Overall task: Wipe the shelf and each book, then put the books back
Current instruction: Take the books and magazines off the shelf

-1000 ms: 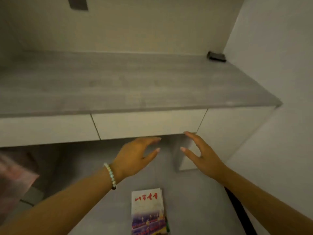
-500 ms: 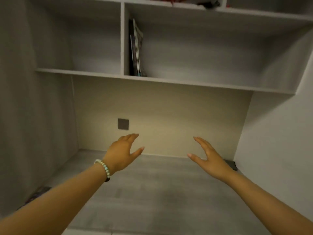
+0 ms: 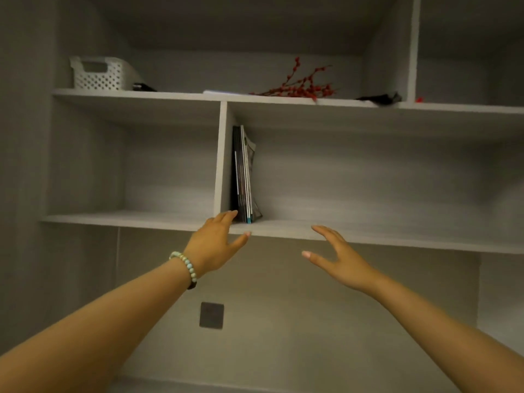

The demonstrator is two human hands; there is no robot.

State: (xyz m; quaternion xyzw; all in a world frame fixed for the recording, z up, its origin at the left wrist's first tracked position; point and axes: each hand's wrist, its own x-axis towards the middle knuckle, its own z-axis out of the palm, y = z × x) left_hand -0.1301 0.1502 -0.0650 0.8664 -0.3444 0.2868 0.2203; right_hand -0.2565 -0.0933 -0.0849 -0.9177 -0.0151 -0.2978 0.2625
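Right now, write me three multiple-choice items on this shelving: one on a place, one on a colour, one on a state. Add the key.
1. Where does the white basket sit?
A) at the left end of the upper shelf
B) at the right end of that shelf
C) on the middle shelf

2. What colour are the berries on the branch?
A) blue
B) red
C) yellow

3. How are the books placed?
A) lying flat in a pile
B) spread open, face down
C) standing upright against the divider

Key:
1 A, since the basket stands at the far left of the top board.
2 B, since the sprig is plainly red.
3 C, since their edges rise vertically right beside the divider.
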